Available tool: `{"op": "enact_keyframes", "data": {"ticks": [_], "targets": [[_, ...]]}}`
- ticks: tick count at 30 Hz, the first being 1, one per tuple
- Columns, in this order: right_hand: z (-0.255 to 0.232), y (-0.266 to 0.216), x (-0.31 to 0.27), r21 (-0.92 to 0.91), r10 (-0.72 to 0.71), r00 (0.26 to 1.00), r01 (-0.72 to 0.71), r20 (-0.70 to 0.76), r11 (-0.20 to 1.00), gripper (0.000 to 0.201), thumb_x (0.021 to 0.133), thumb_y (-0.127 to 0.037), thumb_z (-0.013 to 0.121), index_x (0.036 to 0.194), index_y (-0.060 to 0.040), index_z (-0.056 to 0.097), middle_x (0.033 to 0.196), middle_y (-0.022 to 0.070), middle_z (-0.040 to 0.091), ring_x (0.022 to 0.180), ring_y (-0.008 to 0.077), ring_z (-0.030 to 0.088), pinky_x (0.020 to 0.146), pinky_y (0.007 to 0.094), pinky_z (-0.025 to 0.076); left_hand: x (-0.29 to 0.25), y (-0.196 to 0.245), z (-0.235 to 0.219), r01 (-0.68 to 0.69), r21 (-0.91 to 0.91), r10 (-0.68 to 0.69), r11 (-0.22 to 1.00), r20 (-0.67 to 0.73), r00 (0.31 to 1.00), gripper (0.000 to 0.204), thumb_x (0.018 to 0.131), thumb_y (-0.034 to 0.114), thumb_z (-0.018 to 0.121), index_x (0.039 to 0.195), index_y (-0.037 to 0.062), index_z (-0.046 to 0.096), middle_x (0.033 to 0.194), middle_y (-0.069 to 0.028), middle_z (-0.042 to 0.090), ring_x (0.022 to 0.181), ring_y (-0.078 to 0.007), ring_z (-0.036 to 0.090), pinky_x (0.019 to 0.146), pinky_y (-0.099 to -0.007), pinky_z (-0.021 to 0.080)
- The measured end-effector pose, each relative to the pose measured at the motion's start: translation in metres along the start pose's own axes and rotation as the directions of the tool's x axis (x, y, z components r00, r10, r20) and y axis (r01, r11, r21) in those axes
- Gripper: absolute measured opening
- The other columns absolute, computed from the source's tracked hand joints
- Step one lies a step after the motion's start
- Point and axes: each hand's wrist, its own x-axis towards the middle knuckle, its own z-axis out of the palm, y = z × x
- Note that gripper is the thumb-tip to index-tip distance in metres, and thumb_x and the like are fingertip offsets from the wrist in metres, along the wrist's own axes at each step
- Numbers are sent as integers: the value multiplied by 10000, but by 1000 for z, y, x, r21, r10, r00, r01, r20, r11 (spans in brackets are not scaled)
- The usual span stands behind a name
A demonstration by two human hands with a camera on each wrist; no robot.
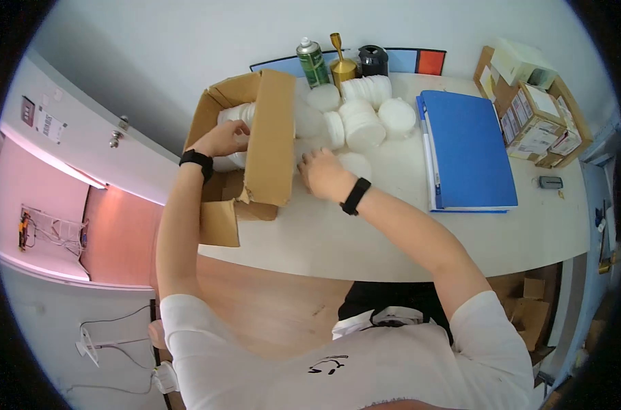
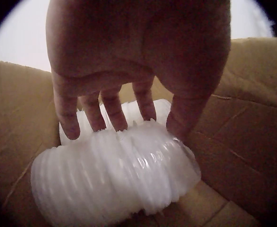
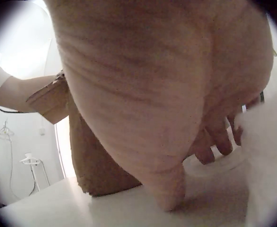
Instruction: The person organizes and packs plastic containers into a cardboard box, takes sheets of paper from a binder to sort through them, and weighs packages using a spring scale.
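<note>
My left hand [image 1: 221, 139] is inside the cardboard box [image 1: 273, 137]. Its fingertips rest along the top of a stack of ribbed, translucent white plastic lids or shallow tubs [image 2: 114, 175], with the thumb down at the stack's right end. A second white stack [image 2: 163, 109] lies behind those fingers. On the table beside the box, my right hand [image 1: 326, 175] reaches down with the thumb low near the tabletop. Its other fingertips meet a clear, round plastic piece [image 3: 214, 166], partly hidden by the hand. A white round tub [image 1: 357, 165] stands close to that hand.
More white tubs and stacks [image 1: 363, 126] crowd the table's back. Behind them stand a green spray can [image 1: 313, 65], a gold candlestick [image 1: 342, 68] and a black container [image 1: 374, 61]. A blue binder [image 1: 466, 150] lies right of them, before a box of small cartons [image 1: 534, 123].
</note>
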Motion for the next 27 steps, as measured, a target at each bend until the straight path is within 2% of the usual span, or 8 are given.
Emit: {"op": "enact_keyframes", "data": {"ticks": [4,10,12,16,19,21,25,27], "targets": [[-5,-6,-17,-9,-69,997,70,31,998,342,725,-302,778,990,-89,741,1055,118,636,1096,271,561,893,382,414,2,-10,4,-85,59,87,995,-25,996,446,878,272,725,1211,-1,613,1152,-204,689,1070,-350,657,961,-408,510],[-26,-12,-31,51,-93,996,93,-5,994,517,643,-411,846,957,-17,731,1110,200,598,1108,352,531,979,427,388,12,-8,2,44,-31,-42,999,44,998,472,811,239,723,1236,55,629,1224,-174,659,1135,-329,627,974,-411,507],[-30,-15,-25,183,-65,979,29,192,983,546,649,-412,849,994,-9,718,1120,216,592,1115,367,534,998,440,383,8,-8,3,69,-63,-67,996,25,997,476,809,236,722,1237,53,628,1225,-169,662,1136,-325,627,969,-412,508],[-66,-19,-41,140,-212,968,193,132,971,621,675,-371,842,1141,-5,658,1157,201,579,1100,363,546,984,440,389,2,-1,1,55,-16,-54,998,57,997,454,874,313,697,1263,89,627,1275,-142,663,1189,-301,622,997,-400,496],[-115,-4,-52,423,-296,941,204,164,883,724,679,-319,835,1282,-29,560,1197,208,572,1114,361,563,1009,447,404,12,-10,6,119,-76,-112,990,93,989,497,825,292,716,1281,115,625,1265,-127,662,1180,-299,617,994,-401,491],[-155,8,-52,735,-423,851,67,311,675,854,723,-294,817,1434,-31,423,1316,173,538,1253,319,522,1090,443,387,6,-3,3,104,-51,-100,993,62,993,509,809,281,726,1278,112,624,1253,-128,664,1177,-299,617,987,-404,492],[-182,36,-11,797,-470,865,156,175,584,932,757,-290,815,1520,-50,337,1382,160,497,1331,286,467,1139,418,359,18,-15,11,63,-26,-63,998,25,998,577,806,286,756,1331,120,582,1274,-144,660,1194,-310,613,988,-415,490],[-186,30,21,974,-272,962,36,27,223,1003,757,-297,835,1560,-61,283,1428,150,461,1312,259,470,1113,393,382,16,-9,9,131,13,-131,991,40,991,628,806,306,772,1367,132,548,1291,-166,652,1202,-317,615,992,-417,489]]}}
